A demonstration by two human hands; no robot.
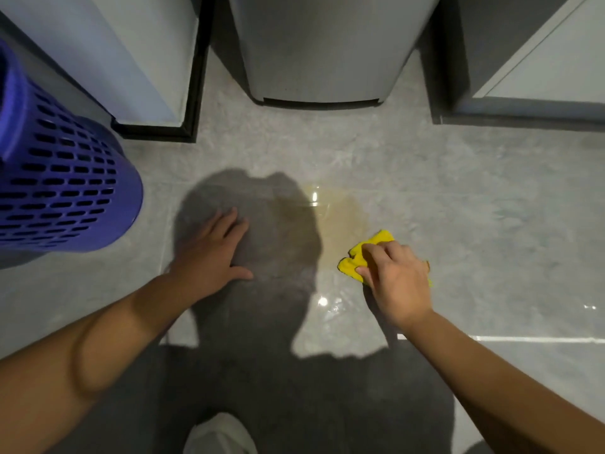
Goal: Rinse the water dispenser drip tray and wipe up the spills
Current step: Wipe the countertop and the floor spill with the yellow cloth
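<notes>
A yellowish puddle (337,221) lies on the grey tiled floor in front of the grey water dispenser base (319,60). My right hand (393,276) presses a crumpled yellow cloth (358,257) onto the floor at the puddle's near right edge, fingers closed over it. My left hand (212,253) lies flat on the floor to the left of the puddle, fingers spread, holding nothing. The drip tray is not in view.
A blue perforated plastic basket (62,188) stands at the left. A white cabinet with a black plinth (154,67) is at the back left, and another white cabinet (537,60) at the back right. My knee (219,434) shows at the bottom.
</notes>
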